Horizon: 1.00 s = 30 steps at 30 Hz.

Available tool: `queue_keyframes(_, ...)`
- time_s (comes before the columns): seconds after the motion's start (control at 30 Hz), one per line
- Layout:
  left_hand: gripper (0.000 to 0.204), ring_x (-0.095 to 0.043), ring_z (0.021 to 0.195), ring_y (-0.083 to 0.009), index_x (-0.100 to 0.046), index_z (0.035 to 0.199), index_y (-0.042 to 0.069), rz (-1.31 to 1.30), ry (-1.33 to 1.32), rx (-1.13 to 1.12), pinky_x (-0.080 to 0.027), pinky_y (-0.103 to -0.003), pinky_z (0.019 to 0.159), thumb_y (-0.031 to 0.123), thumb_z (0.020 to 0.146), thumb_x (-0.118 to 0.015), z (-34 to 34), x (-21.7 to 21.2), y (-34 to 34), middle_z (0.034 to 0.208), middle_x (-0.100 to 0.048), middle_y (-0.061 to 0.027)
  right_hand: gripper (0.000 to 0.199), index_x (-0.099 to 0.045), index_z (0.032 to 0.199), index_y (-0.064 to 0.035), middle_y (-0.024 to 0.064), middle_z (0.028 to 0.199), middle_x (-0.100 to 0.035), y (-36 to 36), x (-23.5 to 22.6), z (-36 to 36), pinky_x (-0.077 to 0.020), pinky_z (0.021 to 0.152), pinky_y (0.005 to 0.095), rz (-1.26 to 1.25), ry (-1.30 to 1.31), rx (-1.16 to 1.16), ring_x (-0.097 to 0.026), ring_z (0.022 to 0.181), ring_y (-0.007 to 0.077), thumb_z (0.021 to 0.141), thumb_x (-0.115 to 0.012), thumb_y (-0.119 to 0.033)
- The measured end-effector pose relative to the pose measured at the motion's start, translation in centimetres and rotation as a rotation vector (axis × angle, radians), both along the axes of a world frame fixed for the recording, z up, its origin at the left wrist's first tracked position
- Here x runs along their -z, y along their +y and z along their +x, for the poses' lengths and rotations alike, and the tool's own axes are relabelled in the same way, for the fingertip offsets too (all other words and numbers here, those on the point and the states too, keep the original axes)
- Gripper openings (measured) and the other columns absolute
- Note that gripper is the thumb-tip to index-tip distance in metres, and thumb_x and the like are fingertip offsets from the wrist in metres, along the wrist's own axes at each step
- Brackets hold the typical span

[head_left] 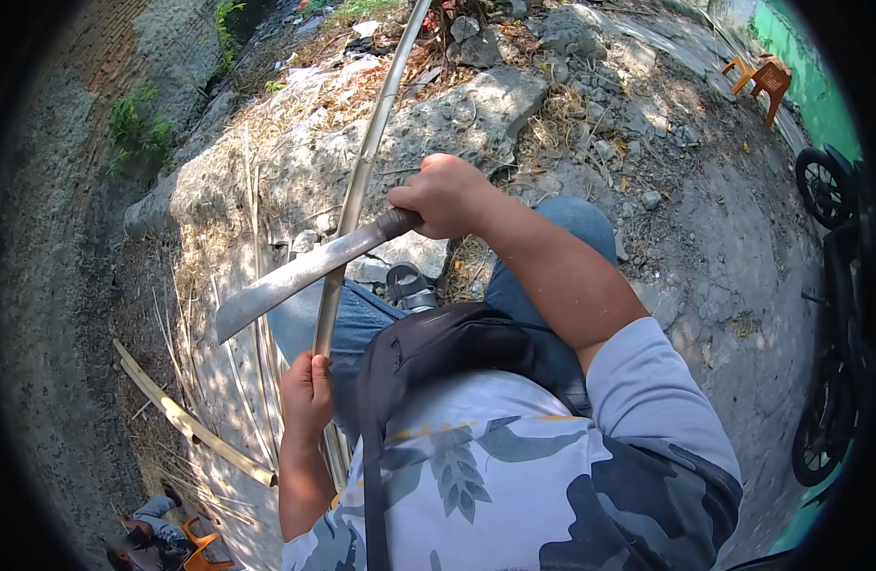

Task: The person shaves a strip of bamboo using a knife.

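My right hand (444, 195) grips the dark handle of a long steel machete (295, 274), whose blade points left and down. The blade lies across a long thin bamboo strip (366, 167) that runs from my lap up to the top of the view. My left hand (307, 392) is closed around the strip's lower part, just below the blade. I am seated, with blue jeans and a black bag (438, 347) across my front.
Rocky ground with dry grass and split slivers lies ahead. A thick bamboo piece (190, 419) rests at lower left, near a seated person (152, 533). An orange chair (763, 78) stands at upper right, and motorbikes (833, 285) are parked at the right.
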<state>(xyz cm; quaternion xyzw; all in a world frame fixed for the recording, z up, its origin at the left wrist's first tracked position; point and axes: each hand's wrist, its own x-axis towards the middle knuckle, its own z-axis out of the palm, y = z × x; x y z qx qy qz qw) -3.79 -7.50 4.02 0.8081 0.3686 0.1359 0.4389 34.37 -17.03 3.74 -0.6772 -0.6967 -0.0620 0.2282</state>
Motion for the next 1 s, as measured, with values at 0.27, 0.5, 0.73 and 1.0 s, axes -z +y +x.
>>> queue_keyframes(0.27, 0.032, -0.05, 0.054, -0.0057, -0.063, 0.09, 0.0, 0.039, 0.003, 0.008, -0.039, -0.025, 0.05, 0.023, 0.11, -0.053, -1.5, -0.7, 0.6, 0.059, -0.054, 0.0005, 0.019, -0.069, 0.094, -0.0169, 0.009, 0.089, -0.073, -0.6, -0.6, 3.6, -0.0576, 0.079, 0.0483, -0.127, 0.265, 0.398, -0.073, 0.088, 0.0333, 0.077, -0.072, -0.025)
queue_keyframes(0.5, 0.032, -0.049, 0.054, -0.0061, -0.063, 0.09, 0.0, 0.007, -0.034, -0.02, -0.039, -0.026, 0.05, 0.024, 0.11, -0.053, 0.1, 0.3, -0.1, 0.06, -0.053, 0.0012, 0.016, -0.064, 0.081, -0.0174, 0.0036, 0.071, -0.067, -0.1, 0.1, -0.5, -0.0533, 0.08, 0.0411, 0.0, 0.026, -0.012, -0.069, 0.073, 0.0288, 0.072, -0.076, -0.024)
queue_keyframes(0.73, 0.033, -0.047, 0.055, -0.0042, -0.062, 0.09, 0.0, -0.093, -0.089, -0.025, -0.037, -0.024, 0.051, 0.025, 0.11, -0.053, -3.5, -0.9, 0.4, 0.06, -0.051, 0.003, 0.017, -0.068, 0.091, -0.0173, 0.009, 0.083, -0.072, -0.7, -0.5, 4.3, -0.0561, 0.077, 0.049, -0.059, 0.28, 0.387, -0.071, 0.084, 0.0335, 0.078, -0.072, -0.027)
queue_keyframes(1.0, 0.034, -0.047, 0.055, -0.0039, -0.061, 0.091, 0.001, -0.091, -0.079, -0.038, -0.036, -0.023, 0.051, 0.027, 0.111, -0.052, -3.2, -0.2, -0.1, 0.061, -0.051, 0.0034, 0.019, -0.068, 0.095, -0.0169, 0.0098, 0.087, -0.072, -0.6, -0.5, 1.9, -0.0558, 0.077, 0.0507, -0.148, 0.258, 0.346, -0.071, 0.086, 0.0339, 0.08, -0.071, -0.027)
